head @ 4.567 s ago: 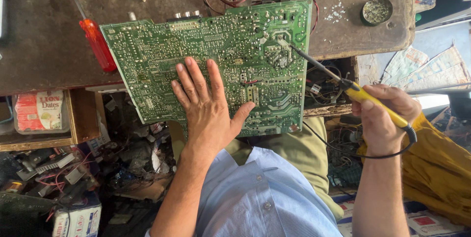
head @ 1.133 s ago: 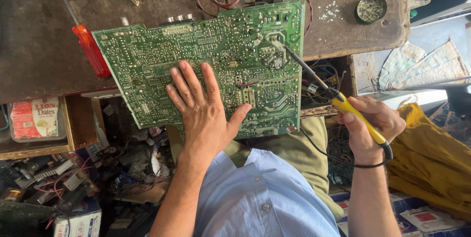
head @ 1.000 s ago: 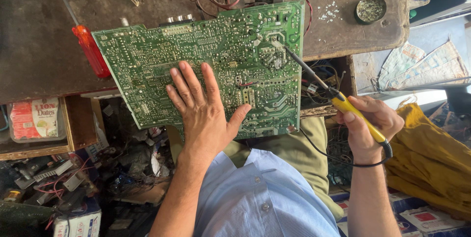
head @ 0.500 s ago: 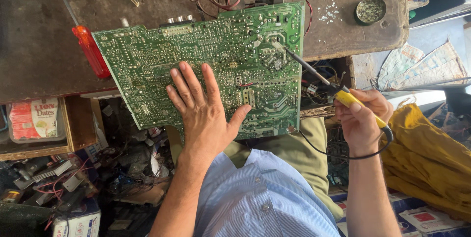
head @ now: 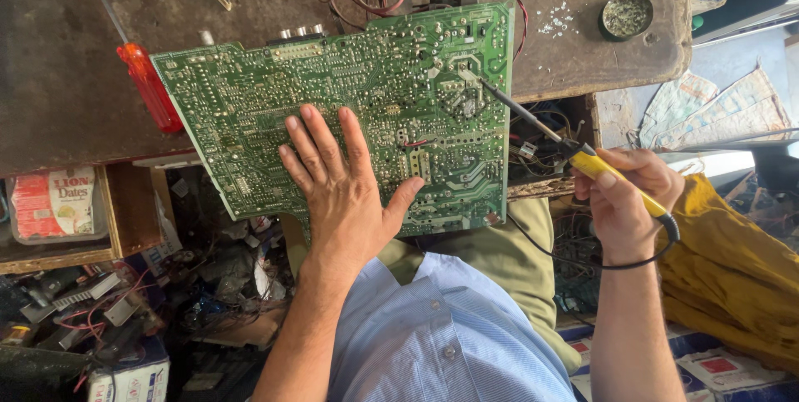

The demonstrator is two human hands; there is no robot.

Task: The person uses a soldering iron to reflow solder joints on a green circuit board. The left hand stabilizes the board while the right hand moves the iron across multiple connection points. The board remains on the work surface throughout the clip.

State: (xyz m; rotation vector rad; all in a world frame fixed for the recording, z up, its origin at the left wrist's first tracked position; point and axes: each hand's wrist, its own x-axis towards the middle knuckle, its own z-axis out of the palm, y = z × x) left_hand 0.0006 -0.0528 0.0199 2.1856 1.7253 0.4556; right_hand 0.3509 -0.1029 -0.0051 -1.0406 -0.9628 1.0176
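Two hands busy: left hand (head: 345, 194) flat, pinning circuit board (head: 349, 111); right hand (head: 620, 198) grip closed on soldering iron (head: 566, 142), tip at a joint — steadiness needed.

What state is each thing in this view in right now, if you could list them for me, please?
circuit board: solder side up, flat on the bench.
left hand: open, palm pressed on the board.
right hand: closed around the soldering iron, tip on the board.
round tin: open.
red-handled screwdriver: lying beside the board, unheld.
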